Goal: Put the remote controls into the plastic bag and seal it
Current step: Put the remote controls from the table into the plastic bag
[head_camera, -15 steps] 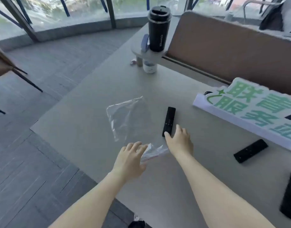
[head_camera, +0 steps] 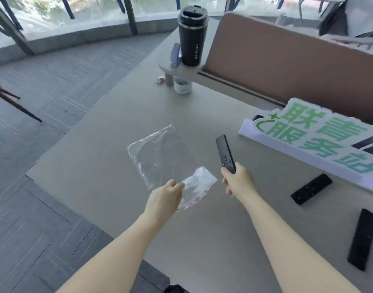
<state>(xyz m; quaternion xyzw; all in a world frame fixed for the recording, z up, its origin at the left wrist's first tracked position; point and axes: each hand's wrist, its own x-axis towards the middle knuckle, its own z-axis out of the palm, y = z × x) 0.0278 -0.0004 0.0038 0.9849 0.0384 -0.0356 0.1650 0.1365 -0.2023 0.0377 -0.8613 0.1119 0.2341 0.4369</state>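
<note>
A clear plastic bag (head_camera: 160, 153) lies on the grey table (head_camera: 96, 166), its near opening lifted. My left hand (head_camera: 166, 197) pinches that opening edge. My right hand (head_camera: 236, 180) grips the near end of a black remote control (head_camera: 223, 151), which is raised off the table and points away from me, just right of the bag. A second black remote (head_camera: 311, 188) lies flat to the right. A third black remote (head_camera: 362, 238) lies near the right edge of the view.
A white sign with green characters (head_camera: 320, 140) lies at the right. A black coffee tumbler (head_camera: 191, 37) stands on a small raised shelf (head_camera: 181, 69) at the back, a small jar (head_camera: 182, 85) beneath it. A brown partition (head_camera: 287, 60) runs behind. The table's left edge drops to carpet.
My right hand has closed on the remote beside the bag and lifted it off the table. My left hand has raised the bag's opening edge.
</note>
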